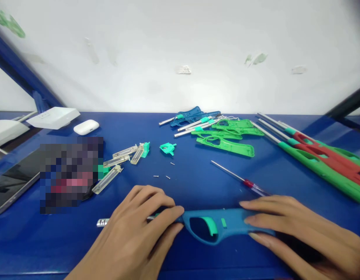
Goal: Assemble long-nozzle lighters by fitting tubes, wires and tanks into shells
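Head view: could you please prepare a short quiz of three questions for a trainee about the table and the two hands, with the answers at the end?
1. Which colour is the trigger of the blue lighter? A: red; B: turquoise; C: white.
2. True or false: the metal tip of the screwdriver points away from the right hand.
3. How many small screws lie just beyond the left hand?

Key: 1 B; 2 true; 3 three.

A white wall [156,39] stands behind the far edge of a glossy blue table [191,188]. Green marks [10,24] and pale patches [184,70] spot it. A blue bar [19,58] slants at far left, a dark bar [347,103] at far right. Light is brightest low on the wall's middle.
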Motion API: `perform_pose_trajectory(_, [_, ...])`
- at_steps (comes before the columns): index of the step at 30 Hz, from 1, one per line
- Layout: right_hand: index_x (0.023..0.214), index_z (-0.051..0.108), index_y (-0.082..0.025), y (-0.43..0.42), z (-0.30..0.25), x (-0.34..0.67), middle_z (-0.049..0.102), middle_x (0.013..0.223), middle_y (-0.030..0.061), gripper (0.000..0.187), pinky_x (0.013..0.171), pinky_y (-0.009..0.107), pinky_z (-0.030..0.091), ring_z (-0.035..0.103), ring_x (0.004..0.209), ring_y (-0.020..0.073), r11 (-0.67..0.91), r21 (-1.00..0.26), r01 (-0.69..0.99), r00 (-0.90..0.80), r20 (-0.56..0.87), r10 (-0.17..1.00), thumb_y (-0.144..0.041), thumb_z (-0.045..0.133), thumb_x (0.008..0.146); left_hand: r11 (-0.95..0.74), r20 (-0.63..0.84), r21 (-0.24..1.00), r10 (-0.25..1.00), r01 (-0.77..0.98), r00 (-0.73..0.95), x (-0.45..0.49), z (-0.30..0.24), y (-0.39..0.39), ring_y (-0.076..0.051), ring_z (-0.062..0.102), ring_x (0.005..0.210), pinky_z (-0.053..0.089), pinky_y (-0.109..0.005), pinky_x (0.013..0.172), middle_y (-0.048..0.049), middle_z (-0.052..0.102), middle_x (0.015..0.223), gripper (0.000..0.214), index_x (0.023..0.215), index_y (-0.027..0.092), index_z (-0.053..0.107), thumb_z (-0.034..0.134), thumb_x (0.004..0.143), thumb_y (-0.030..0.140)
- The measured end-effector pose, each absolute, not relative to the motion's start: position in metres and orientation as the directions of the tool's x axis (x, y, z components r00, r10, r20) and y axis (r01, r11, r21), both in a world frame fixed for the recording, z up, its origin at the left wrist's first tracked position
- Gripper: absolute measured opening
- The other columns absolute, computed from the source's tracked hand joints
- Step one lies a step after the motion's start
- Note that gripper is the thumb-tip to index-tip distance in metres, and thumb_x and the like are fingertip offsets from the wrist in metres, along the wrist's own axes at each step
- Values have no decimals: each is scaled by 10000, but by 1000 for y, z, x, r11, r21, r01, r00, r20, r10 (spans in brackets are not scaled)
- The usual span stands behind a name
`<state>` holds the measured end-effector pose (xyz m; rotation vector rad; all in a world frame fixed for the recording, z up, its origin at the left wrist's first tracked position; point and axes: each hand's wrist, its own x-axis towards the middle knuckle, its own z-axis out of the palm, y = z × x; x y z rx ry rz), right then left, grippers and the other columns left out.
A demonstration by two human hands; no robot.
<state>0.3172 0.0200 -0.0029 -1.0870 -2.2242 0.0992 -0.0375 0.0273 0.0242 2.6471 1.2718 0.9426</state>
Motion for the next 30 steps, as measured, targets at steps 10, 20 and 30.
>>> perform_pose_trajectory(10, [1334, 803, -409, 21, -2, 315, 890, 1318, -61, 265, 1088, 337, 720, 882, 1173, 225, 654, -318, 686, -455, 514, 727, -330, 787, 1081, -675, 514, 334, 715, 657, 473, -39, 23, 29, -170, 723, 1141, 549, -321, 1089, 26, 792, 1175, 228, 1252, 302, 710, 514, 1254, 184])
perform_pose_trajectory(20, [1559, 759, -480, 18, -10, 325, 829, 1512, -39, 462, 1164, 414, 691, 832, 1345, 242, 677, -231, 699, -528, 472, 706, -318, 674, 1135, -681, 585, 157, 647, 715, 488, -27, 16, 25, -189, 792, 1120, 543, -387, 1060, 31, 864, 1197, 335, 1352, 275, 733, 448, 1303, 444])
perform_pose_trajectory(30, [1614, 702, -517, 22, 5, 319, 812, 1509, -34, 487, 1129, 317, 678, 823, 1342, 181, 663, -239, 709, -575, 349, 740, -324, 629, 1173, -704, 577, 85, 611, 705, 542, -22, 19, 32, -159, 846, 935, 629, -370, 884, 47, 869, 1070, 362, 1300, 233, 738, 402, 1315, 368])
